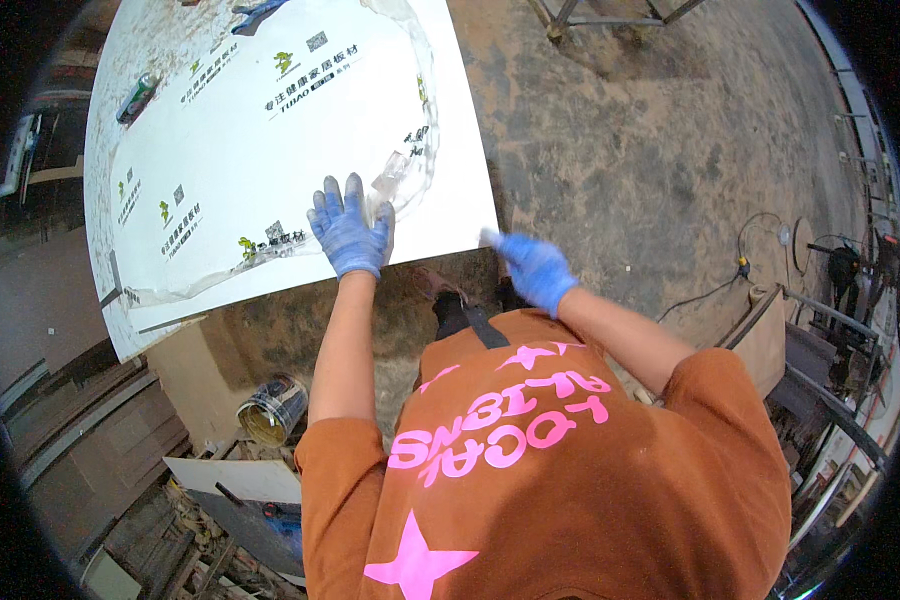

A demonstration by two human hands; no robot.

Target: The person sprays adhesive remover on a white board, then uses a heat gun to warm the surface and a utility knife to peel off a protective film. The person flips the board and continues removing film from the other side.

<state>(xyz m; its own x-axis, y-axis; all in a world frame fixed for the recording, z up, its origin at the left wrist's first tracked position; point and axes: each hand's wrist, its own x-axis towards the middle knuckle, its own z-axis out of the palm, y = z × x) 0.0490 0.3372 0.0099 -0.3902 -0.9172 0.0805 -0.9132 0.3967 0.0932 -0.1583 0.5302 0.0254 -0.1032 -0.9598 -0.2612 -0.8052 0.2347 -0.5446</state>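
Note:
A large white panel (461, 214) lies before me, with printed clear plastic film (270, 165) over most of it. Along its near and right sides the film is wrinkled and folded back, baring a white strip. My left hand (350, 236), in a blue glove with greyish fingertips, presses flat near the panel's front edge, fingers spread, partly over the film's crumpled rim. Just beyond it is a crinkled clear piece (391, 171). At the front right corner my right hand (536, 270), also gloved, is curled and blurred by motion; whether it grips anything is unclear.
A green cylindrical object (136, 97) rests on the panel's left side, and a blue glove (259, 13) at its far edge. Below left stands an open bucket (271, 411). A cable (701, 300) runs over the floor (645, 150) at right. A metal frame (607, 21) stands beyond.

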